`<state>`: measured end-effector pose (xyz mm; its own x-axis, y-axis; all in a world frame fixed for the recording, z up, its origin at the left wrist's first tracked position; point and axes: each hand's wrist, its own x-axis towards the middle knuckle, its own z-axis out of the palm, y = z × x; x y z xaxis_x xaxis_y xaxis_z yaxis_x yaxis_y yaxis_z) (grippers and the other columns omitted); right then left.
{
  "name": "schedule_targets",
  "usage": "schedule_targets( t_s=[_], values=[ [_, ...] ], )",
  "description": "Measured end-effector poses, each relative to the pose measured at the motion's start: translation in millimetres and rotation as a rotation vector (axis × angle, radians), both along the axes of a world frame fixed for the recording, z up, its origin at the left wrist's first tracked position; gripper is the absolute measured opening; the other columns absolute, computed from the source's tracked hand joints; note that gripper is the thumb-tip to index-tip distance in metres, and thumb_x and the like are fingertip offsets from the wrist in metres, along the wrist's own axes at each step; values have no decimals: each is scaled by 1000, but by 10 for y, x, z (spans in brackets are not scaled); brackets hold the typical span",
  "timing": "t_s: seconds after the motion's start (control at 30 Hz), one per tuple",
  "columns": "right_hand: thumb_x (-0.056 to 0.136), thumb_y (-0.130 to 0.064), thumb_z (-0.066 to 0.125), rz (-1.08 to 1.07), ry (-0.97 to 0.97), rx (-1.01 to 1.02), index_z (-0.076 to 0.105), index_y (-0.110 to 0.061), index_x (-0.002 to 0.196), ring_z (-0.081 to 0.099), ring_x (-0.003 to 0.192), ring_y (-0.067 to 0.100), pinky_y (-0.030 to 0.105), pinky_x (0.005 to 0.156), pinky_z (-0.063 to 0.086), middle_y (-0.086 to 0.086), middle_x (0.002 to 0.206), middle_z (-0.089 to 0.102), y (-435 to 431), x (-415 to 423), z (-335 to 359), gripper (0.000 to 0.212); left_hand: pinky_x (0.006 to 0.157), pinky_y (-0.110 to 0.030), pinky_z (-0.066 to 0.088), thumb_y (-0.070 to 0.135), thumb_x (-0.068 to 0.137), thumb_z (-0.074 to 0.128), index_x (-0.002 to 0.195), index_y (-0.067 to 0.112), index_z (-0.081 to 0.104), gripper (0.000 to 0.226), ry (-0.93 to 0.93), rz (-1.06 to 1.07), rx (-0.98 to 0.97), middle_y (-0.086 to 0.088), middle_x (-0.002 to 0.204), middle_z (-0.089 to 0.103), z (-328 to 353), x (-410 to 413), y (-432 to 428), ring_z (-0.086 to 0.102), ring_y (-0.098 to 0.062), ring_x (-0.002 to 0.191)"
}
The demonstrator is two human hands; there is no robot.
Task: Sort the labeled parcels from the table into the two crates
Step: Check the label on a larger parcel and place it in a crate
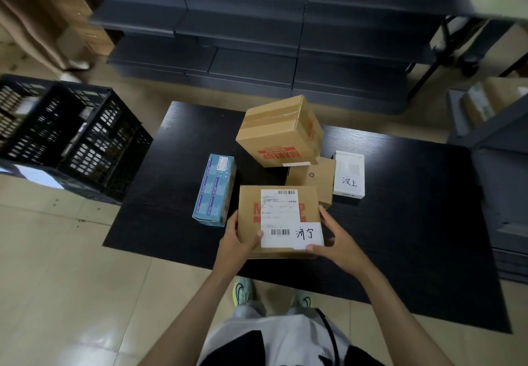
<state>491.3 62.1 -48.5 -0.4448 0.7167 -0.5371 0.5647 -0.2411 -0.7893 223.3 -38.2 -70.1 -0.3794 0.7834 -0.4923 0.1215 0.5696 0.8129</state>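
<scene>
A brown cardboard parcel [278,220] with a white shipping label and handwritten characters is near the front of the black table [400,222]. My left hand [238,240] grips its left side, thumb on the label's corner. My right hand [333,238] grips its right side, thumb on the label's lower edge. Behind it a bigger brown box [278,131] with red print sits tilted on a small brown box [314,180]. A white labeled parcel [349,175] lies to the right, a blue carton [214,191] to the left. Two black crates [71,134] stand at left.
Dark stacked boxes [257,37] fill the floor behind the table. Grey shelving with brown boxes [485,114] stands at right. Someone's legs and shoes [74,65] are at the far left beyond the crates. My own shoes [243,291] stand at the table's front edge.
</scene>
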Motion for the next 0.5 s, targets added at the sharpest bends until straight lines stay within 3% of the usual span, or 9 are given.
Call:
schedule_targets(
  t_s=[0.07, 0.13, 0.2, 0.33, 0.5],
  values=[
    [78, -34, 91, -8, 17, 32, 15, -51, 161, 38, 146, 10, 47, 120, 37, -23, 158, 38, 44, -50, 124, 114, 91, -14, 47, 42, 90, 81, 158, 29, 32, 85, 11, 13, 57, 15, 140, 54, 147, -35, 55, 56, 1, 120],
    [77, -37, 91, -29, 27, 55, 12, -47, 162, 35, 147, 7, 45, 122, 34, -23, 159, 35, 54, -78, 205, 117, 88, -13, 47, 41, 90, 80, 157, 31, 32, 84, 10, 18, 108, 16, 142, 50, 276, -69, 96, 54, 3, 122],
    [76, -38, 91, -45, 43, 76, 13, -47, 162, 43, 143, 9, 45, 117, 41, -25, 157, 38, 41, -101, 268, 116, 94, -14, 45, 41, 90, 80, 158, 34, 30, 85, 17, 12, 146, 18, 145, 45, 374, -92, 104, 50, 4, 126],
    [76, -35, 91, -83, 74, 131, 22, -46, 161, 59, 124, 3, 27, 94, 55, -26, 148, 51, 37, -137, 398, 110, 111, -27, 42, 42, 88, 81, 163, 37, 21, 96, 15, 5, 193, 23, 153, 35, 541, -122, 61, 41, 2, 136],
    [77, -28, 92, -141, 133, 183, 25, -44, 161, 58, 129, 4, 39, 105, 55, -21, 140, 61, 28, -196, 579, 109, 117, -32, 40, 53, 79, 82, 165, 43, 12, 111, 36, -53, 263, 34, 157, 25, 760, -203, 15, 33, -2, 146]
  ],
)
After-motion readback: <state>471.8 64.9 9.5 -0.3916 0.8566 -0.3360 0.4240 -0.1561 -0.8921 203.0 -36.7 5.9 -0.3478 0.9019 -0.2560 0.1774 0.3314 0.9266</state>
